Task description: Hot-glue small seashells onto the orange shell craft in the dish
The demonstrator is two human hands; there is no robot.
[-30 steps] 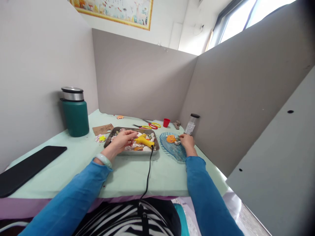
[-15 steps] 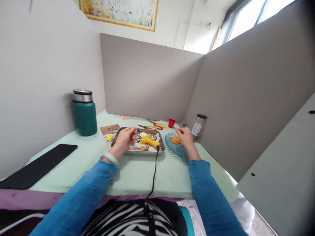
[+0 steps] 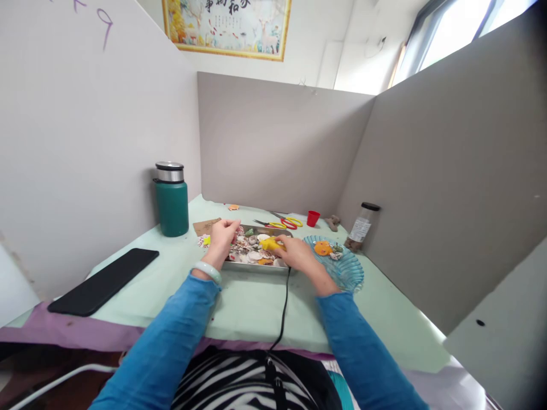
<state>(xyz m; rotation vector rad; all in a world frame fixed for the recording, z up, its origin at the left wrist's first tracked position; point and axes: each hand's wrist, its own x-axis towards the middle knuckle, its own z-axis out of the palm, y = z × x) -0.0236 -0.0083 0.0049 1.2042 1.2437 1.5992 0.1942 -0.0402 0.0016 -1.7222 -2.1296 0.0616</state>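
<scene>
A metal tray (image 3: 256, 266) full of shells (image 3: 253, 255) lies in front of me. On it rests a yellow hot glue gun (image 3: 270, 244) with a black cord; my right hand (image 3: 294, 252) has its fingers wrapped round the handle. Over the tray's left end is my left hand (image 3: 224, 236), thumb and fingers pinched together. Whatever is between those fingertips is too small to make out. Right of the tray, a blue glass plate (image 3: 347, 273) bears an orange round piece (image 3: 323, 248) and small shell pieces (image 3: 336, 252).
Behind the tray lie scissors (image 3: 292, 222) with yellow and red handles, near a red cup (image 3: 313, 218). A labelled jar (image 3: 361, 228) leans at the right. On the left are a green flask (image 3: 171, 208), a black phone-like slab (image 3: 106, 280) and a cardboard piece (image 3: 203, 227). Grey partitions (image 3: 277, 142) surround the table.
My right hand has moved left from above the blue plate and taken hold of the glue gun. My left hand stays pinched over the tray's left end. The view has shifted.
</scene>
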